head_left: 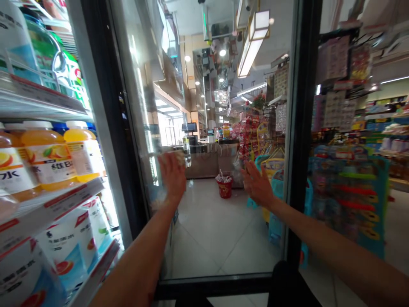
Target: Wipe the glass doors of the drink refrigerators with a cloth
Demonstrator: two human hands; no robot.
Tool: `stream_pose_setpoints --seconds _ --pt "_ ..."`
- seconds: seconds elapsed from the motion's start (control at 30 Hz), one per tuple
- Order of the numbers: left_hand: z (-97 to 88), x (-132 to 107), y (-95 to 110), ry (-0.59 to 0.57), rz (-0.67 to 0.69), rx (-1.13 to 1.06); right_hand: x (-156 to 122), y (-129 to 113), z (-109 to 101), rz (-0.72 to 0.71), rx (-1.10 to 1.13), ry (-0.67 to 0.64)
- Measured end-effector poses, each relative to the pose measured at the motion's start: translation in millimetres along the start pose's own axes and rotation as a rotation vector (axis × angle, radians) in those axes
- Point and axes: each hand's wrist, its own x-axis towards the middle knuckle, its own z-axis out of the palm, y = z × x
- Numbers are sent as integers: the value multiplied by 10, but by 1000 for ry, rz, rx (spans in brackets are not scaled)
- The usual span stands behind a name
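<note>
A glass door (223, 251) in a black frame stands swung open before me. My left hand (173, 175) is raised at the left part of the pane, with its fingers stretched up and blurred. Beside those fingers shows a pale patch (179, 157); I cannot tell whether it is a cloth or a reflection. At the right part of the pane, my right hand (258, 182) has its fingers spread and nothing visible in them. Whether either palm touches the glass cannot be made out.
Lit cooler shelves (73, 200) on the left hold orange drink bottles (49, 153) and white-blue pouches (68, 245). Through the glass are a red bucket (225, 187), a counter (201, 164) and a tiled floor (204, 226). A blue toy rack (381, 204) stands to the right.
</note>
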Motion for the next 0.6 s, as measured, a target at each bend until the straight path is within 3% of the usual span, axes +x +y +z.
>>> stream_pose_setpoints --seconds 0.1,0.17,0.23,0.3,0.37,0.4,0.43,0.53,0.6 --pt "83 4 363 -248 445 -51 207 -113 11 -20 17 32" --pt "78 46 376 -297 504 -39 315 -134 6 20 25 59" --pt "29 119 183 -191 300 -7 369 -107 -9 68 32 78" --pt "-17 205 -39 -2 -43 29 375 -69 -26 87 37 67" --pt "-24 280 -93 121 -252 49 358 -52 -36 92 43 47" --pt "-14 306 -35 108 -220 44 349 -53 -38 95 48 42" --pt "2 325 68 43 -99 28 341 -57 -38 99 53 42" --pt "24 388 400 -259 408 -29 333 -56 -46 100 63 43" --pt "-21 465 424 -337 479 -30 334 -35 -69 84 68 22"
